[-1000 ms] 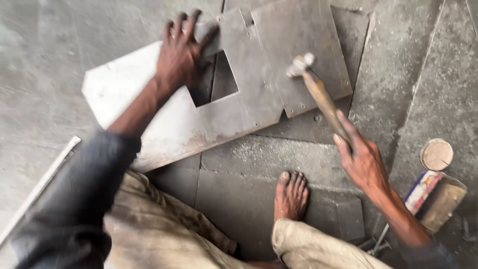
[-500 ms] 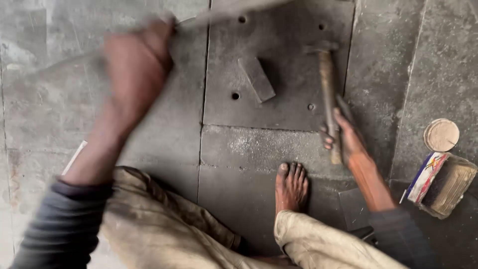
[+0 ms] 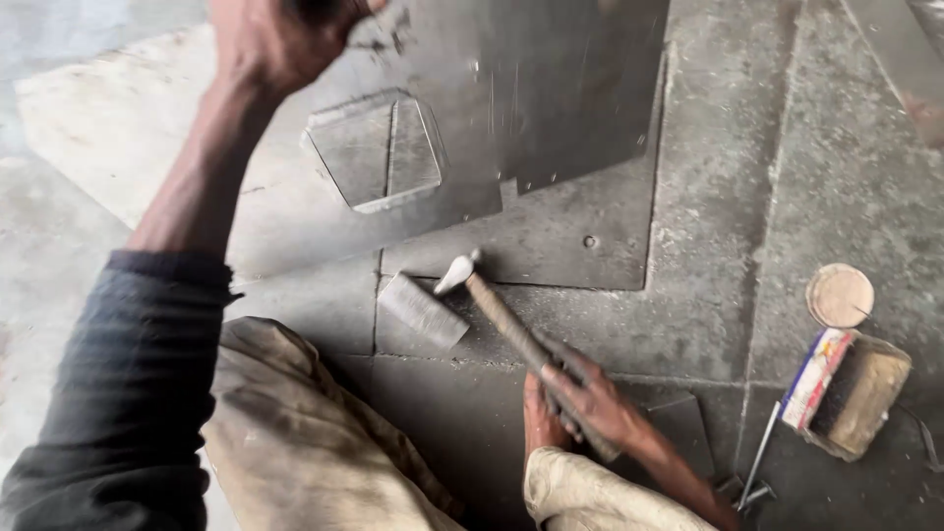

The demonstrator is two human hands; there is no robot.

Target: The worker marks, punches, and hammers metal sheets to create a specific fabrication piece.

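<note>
The left hand is clamped on the top edge of one thin grey metal sheet, scratched and with an angular cut-out, lifted over the rough floor plates. The right hand is wrapped around the wooden handle of one hammer; its head is just beside a small steel block. To the right lie one open box and one round lid, well apart from the sheet.

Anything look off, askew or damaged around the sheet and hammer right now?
The metal sheet is tilted, its upper edge lifted by the left hand, and it has an angular hole cut through it. The right hand holds the hammer beside a bare foot. Nothing looks spilled.
</note>
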